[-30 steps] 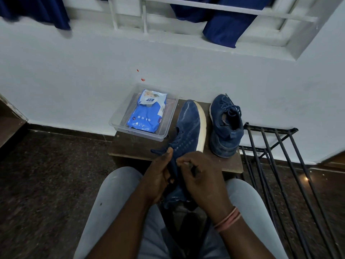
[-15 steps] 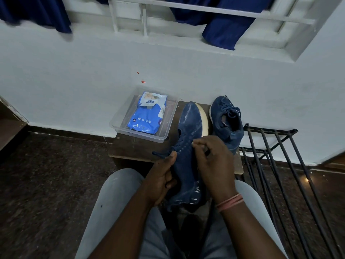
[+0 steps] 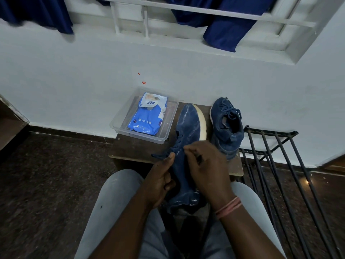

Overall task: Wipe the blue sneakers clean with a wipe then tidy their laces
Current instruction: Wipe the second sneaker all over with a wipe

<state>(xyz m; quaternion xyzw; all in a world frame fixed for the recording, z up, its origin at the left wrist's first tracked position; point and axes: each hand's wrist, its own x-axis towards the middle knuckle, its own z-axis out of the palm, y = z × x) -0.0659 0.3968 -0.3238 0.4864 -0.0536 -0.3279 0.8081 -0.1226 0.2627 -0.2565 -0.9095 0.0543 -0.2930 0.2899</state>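
Observation:
A blue sneaker (image 3: pixel 188 128) with a pale sole lies tilted on its side, heel on my lap and toe on a small wooden stool (image 3: pixel 134 148). My left hand (image 3: pixel 160 180) grips the sneaker's left side, thumb up near the laces. My right hand (image 3: pixel 205 165) pinches a dark lace (image 3: pixel 162 153) over the lacing area. The second blue sneaker (image 3: pixel 226 124) stands upright on the stool to the right, its laces loose. A blue pack of wipes (image 3: pixel 147 116) lies in a clear plastic tray (image 3: pixel 119 126) at the stool's back left.
A white wall runs behind the stool, with a window grille and dark blue cloth (image 3: pixel 222 32) above. A black metal rack (image 3: pixel 280 165) stands close on the right. Dark speckled floor (image 3: pixel 46 184) spreads to the left. My knees in pale trousers (image 3: pixel 104 206) frame the sneaker.
My right hand has risen from the sneaker's heel end up to the lacing area and now pinches a lace. The sneaker has tipped slightly; my left hand has stayed on its side.

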